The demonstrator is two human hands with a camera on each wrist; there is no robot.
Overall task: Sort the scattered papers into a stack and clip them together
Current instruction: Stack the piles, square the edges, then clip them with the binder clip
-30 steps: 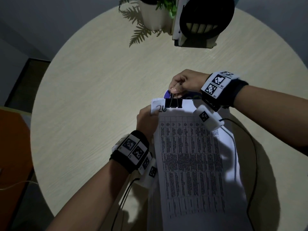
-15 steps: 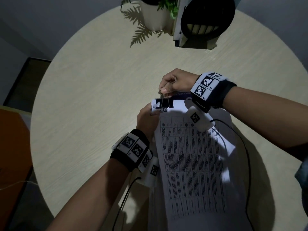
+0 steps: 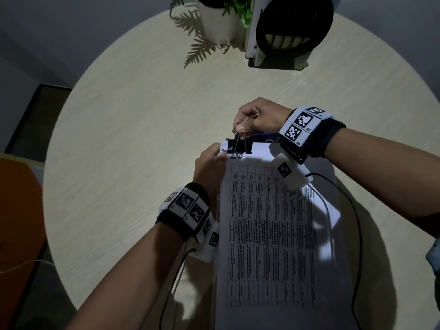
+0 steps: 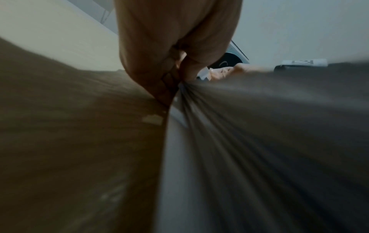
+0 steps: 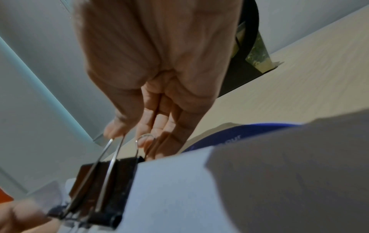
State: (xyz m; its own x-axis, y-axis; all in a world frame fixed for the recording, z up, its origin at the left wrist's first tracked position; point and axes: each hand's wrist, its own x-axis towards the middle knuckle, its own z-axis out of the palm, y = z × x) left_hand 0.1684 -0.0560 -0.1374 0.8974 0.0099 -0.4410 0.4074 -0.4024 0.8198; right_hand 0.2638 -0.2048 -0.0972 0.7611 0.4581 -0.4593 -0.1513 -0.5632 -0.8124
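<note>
A stack of printed papers (image 3: 269, 234) lies lengthwise on the round table, its top sheet a table of text. A black binder clip (image 3: 239, 146) sits over the stack's far left corner. My right hand (image 3: 242, 126) pinches the clip's wire handles (image 5: 111, 151) between thumb and fingers from beyond the stack's far edge. The clip's black body (image 5: 99, 189) straddles the paper edge (image 5: 179, 181). My left hand (image 3: 209, 163) pinches the stack's left edge just below the clip, fingers (image 4: 159, 75) closed on the sheets (image 4: 199, 141).
A potted plant (image 3: 216, 20) and a white stand with a black round part (image 3: 288, 29) stand at the table's far edge. A blue-printed sheet (image 3: 264, 136) pokes out beyond the stack. Bare wooden tabletop (image 3: 133, 139) lies to the left. Cables trail near the stack.
My right hand has carried the clip leftward along the stack's far edge, from nearer the middle to the far left corner. The left hand has stayed on the stack's left edge.
</note>
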